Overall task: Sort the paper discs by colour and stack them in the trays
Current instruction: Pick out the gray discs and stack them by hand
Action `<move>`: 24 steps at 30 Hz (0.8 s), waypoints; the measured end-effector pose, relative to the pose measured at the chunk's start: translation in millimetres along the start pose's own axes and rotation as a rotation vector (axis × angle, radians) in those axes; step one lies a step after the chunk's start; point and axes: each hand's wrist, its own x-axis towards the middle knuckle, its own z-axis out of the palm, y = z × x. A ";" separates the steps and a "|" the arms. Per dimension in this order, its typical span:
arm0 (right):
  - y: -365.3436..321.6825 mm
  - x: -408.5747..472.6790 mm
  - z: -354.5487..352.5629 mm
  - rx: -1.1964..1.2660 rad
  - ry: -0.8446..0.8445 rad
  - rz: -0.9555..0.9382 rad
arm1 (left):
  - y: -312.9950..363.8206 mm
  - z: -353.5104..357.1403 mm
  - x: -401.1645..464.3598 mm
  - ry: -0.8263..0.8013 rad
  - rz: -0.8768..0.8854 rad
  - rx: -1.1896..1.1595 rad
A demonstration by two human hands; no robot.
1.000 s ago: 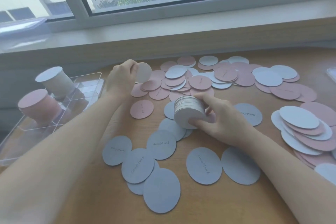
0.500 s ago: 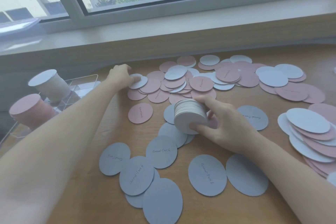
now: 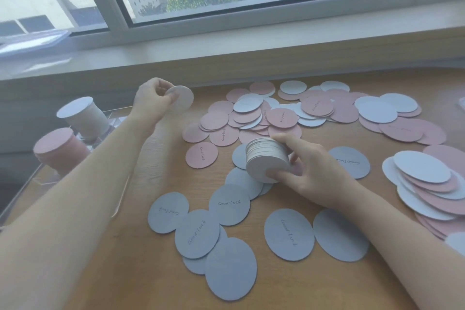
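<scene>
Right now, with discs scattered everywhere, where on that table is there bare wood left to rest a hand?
Bare wood shows between the left forearm and the blue discs, along the table's near edge, and behind the pink-and-white heap by the window sill. The middle and right are crowded with overlapping discs; the tray fills the left edge.

Bare wooden desk (image 3: 161, 173) runs from six o'clock up the left of centre to eleven o'clock, under the raised left hand (image 3: 151, 100). Blue-grey discs (image 3: 229, 267) cover six o'clock. Mixed pink and white discs (image 3: 266, 118) fill twelve to three o'clock. At nine o'clock, the clear tray (image 3: 42, 178) with its pink stack (image 3: 60, 151) and white stack (image 3: 83, 116) blocks passage.
</scene>
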 end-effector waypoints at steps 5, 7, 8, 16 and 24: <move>-1.2 -1.4 -1.4 0.018 -0.013 -0.014 | 28.8 6.2 -59.3 -0.114 0.093 -0.211; -1.4 -2.3 -0.7 0.033 -0.005 -0.025 | 38.0 18.8 -88.9 -0.192 0.118 -0.252; -1.7 -3.0 -0.2 0.047 0.005 -0.025 | 41.7 25.5 -102.8 -0.233 0.126 -0.275; 9.7 0.3 2.1 0.105 0.153 -0.023 | 47.0 63.8 -155.8 -0.339 0.095 -0.364; 13.8 2.8 4.6 -0.044 0.061 -0.051 | 39.3 76.5 -173.7 -0.529 0.244 -0.180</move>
